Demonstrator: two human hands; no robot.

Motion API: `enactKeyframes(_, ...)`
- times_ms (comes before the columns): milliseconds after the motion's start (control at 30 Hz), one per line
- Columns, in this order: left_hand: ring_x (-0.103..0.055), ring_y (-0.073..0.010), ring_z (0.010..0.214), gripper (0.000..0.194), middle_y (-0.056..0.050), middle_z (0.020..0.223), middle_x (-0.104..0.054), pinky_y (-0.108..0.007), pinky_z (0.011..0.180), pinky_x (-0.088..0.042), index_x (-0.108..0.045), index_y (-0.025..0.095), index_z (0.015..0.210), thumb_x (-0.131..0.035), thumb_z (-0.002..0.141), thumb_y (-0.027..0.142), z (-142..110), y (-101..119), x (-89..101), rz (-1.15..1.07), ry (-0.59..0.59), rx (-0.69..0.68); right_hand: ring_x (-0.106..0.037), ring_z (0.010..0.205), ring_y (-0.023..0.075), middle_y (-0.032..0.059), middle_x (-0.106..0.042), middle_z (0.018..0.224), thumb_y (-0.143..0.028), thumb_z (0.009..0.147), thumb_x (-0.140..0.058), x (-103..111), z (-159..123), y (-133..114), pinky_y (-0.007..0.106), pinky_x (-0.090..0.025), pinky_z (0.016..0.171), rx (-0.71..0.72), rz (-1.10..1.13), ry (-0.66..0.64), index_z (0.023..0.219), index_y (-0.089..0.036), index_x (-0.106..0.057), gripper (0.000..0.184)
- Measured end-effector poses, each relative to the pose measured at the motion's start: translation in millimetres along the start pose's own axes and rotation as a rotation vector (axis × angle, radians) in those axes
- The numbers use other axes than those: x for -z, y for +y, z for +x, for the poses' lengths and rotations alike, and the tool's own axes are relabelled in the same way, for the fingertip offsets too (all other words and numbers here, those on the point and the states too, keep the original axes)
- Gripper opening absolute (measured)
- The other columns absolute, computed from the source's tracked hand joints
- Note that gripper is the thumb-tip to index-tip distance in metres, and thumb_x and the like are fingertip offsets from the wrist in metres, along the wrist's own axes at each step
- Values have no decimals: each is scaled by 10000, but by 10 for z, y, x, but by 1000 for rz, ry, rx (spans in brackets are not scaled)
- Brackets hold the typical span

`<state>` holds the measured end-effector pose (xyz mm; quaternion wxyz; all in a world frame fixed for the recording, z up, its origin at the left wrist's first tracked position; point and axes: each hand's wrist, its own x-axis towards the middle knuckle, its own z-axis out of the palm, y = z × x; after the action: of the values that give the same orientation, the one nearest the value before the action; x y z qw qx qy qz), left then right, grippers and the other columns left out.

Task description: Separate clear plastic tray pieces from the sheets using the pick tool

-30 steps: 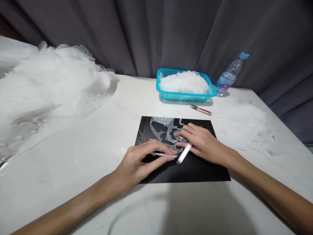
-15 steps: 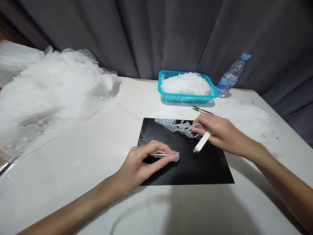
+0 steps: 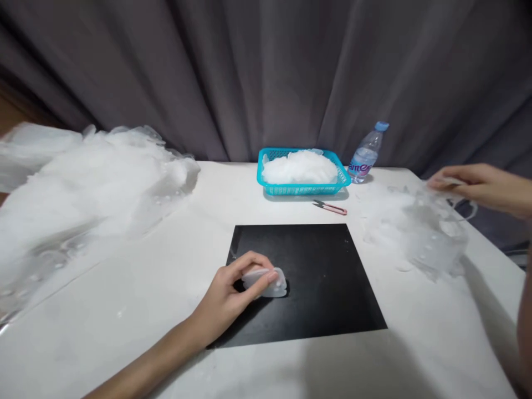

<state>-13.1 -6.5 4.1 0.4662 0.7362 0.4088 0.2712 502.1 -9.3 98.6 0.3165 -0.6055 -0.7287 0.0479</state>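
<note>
My left hand (image 3: 236, 291) rests over the black mat (image 3: 324, 282). Its thumb and fingers pinch a small translucent white plastic piece (image 3: 275, 284) with rounded corners, tilted just above the mat. At the far right of the table, my right hand (image 3: 484, 185) is closed on a translucent plastic scrap (image 3: 436, 235), which hangs from its fingers and is smeared by motion. The scrap is beside a pile of white translucent bits (image 3: 386, 219). Whether a white-handled tool is still in my right hand cannot be seen.
A turquoise basket (image 3: 305, 189) full of white pieces stands at the back, with a water bottle (image 3: 366, 158) to its right. Red-handled thread snips (image 3: 330, 208) lie in front of it. A large heap of white translucent material (image 3: 91, 188) covers the left side.
My right hand has moved right, off the mat, carrying the plastic scrap to the far right. The piece in my left hand has turned to show its broad face. The view has shifted.
</note>
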Motion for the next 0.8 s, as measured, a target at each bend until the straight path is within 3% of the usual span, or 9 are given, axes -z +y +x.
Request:
enactKeyframes(67, -687, -166, 733, 269, -12, 820, -734, -256, 680, -535, -684, 206, 927, -664, 997, 465, 27, 2, 20, 15, 27, 19, -448, 381, 152, -9, -517, 443, -823, 741, -746, 2, 11, 339, 338, -420, 422, 156, -62, -126, 540, -279, -645, 589)
enactKeyframes(167, -677, -179, 737, 293, -17, 827, -726, -256, 665, -530, -701, 215, 930, -676, 980, 503, 66, 3, 42, 35, 62, 30, -515, 514, 215, 16, -525, 520, -821, 844, -641, -95, 37, 339, 427, -535, 592, 177, -211, 136, 677, -289, -670, 559)
enactKeyframes(267, -732, -248, 966, 279, -70, 1021, -784, -315, 828, -581, -749, 225, 948, -695, 972, 498, 150, 26, 46, -17, 1, 50, -679, 931, 303, 131, -751, 987, -651, 965, -621, -412, 56, -366, 447, -564, 813, 60, -166, 112, 1083, -244, -750, 443)
enactKeyframes(333, -725, -276, 1075, 278, -98, 1138, -781, -352, 905, -585, -777, 221, 934, -717, 958, 491, 251, 73, 24, -74, -27, 42, -702, 1046, 253, 110, -741, 1231, -462, 1022, -617, -760, 33, -1016, 377, -575, 859, 65, 105, -140, 1310, -249, -666, 362)
enactKeyframes(433, -719, -245, 989, 276, -88, 1062, -758, -328, 856, -582, -796, 211, 877, -766, 914, 484, 434, 182, -55, -115, 29, -28, -727, 996, 210, 43, -778, 1101, -327, 936, -755, -1322, -61, -1780, 303, -557, 836, 129, 347, -431, 1283, -238, -666, 369)
enactKeyframes(500, -703, -227, 961, 264, -69, 1001, -726, -311, 841, -571, -795, 213, 872, -770, 910, 473, 517, 253, -115, -99, 44, -76, -732, 881, 182, 21, -791, 978, -256, 994, -661, -1575, -121, -1979, 281, -538, 790, 110, 415, -452, 1172, -220, -707, 188)
enactKeyframes(567, -695, -223, 998, 243, -62, 1052, -710, -310, 861, -566, -784, 230, 982, -740, 937, 465, 522, 296, -131, -38, 55, -96, -719, 793, 170, 17, -781, 894, -261, 1018, -611, -1640, -154, -1911, 267, -521, 727, 61, 466, -407, 1088, -204, -734, 153)
enactKeyframes(667, -683, -220, 1043, 259, -60, 1172, -682, -331, 932, -553, -702, 261, 1168, -655, 1003, 454, 397, 261, 33, 169, 119, -135, -722, 806, 206, 44, -776, 881, -313, 1017, -567, -1387, -190, -1420, 309, -538, 736, -22, 457, -230, 934, -195, -744, 229)
enactKeyframes(800, -658, -270, 1105, 241, -90, 1187, -667, -393, 994, -503, -667, 251, 1155, -579, 1035, 441, 259, 13, 686, 672, 253, -265, -722, 755, 265, 83, -764, 822, -438, 949, -610, -846, -342, -484, 357, -525, 679, -204, 271, 165, 835, -258, -716, 238)
